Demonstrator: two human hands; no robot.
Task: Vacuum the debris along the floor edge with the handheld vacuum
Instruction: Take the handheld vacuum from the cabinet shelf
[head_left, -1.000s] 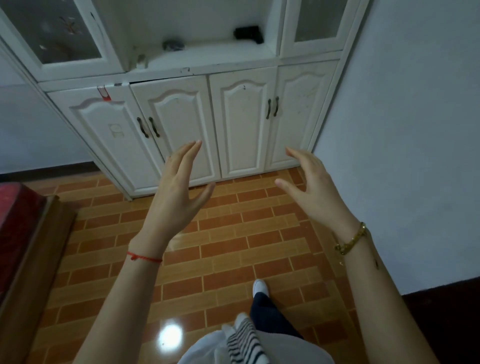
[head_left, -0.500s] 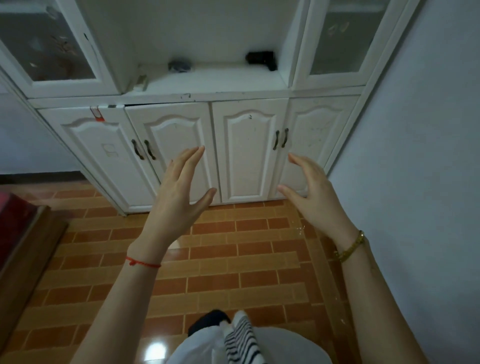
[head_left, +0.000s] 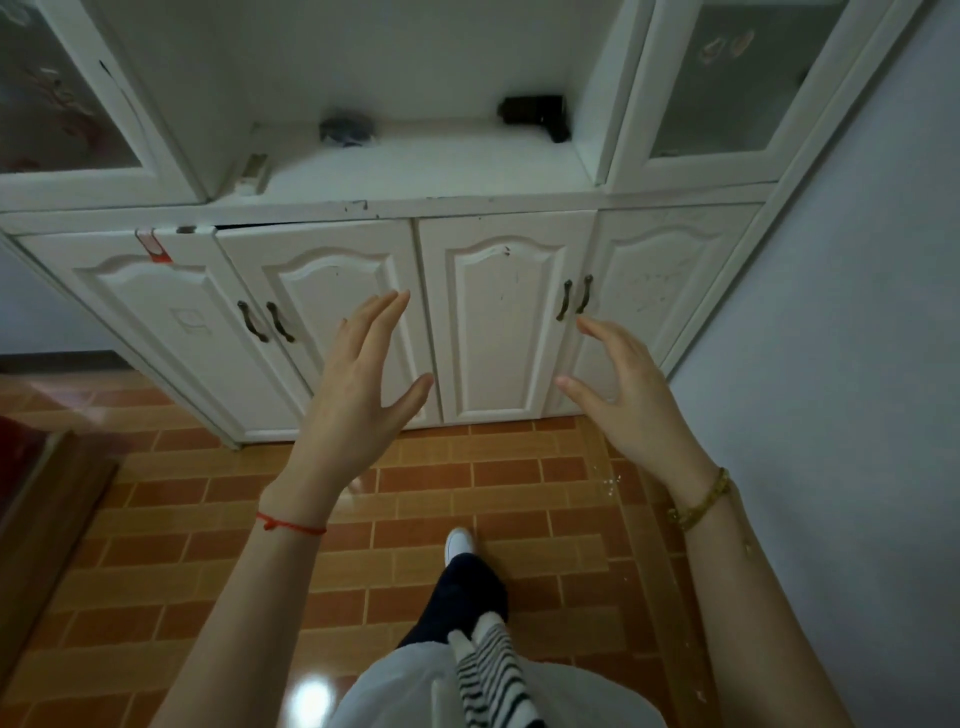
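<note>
Both hands, the left hand (head_left: 358, 395) and right hand (head_left: 626, 400), stay spread wide and empty while the white wooden cabinet (head_left: 498, 312) at twelve o'clock has come nearer, so the black handheld vacuum (head_left: 535, 115) on its shelf is probably next.

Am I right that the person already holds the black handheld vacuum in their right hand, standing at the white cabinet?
Not quite. In the head view the right hand is empty, fingers spread, as is the left hand. A black object that may be the vacuum sits on the white cabinet's open shelf.
</note>
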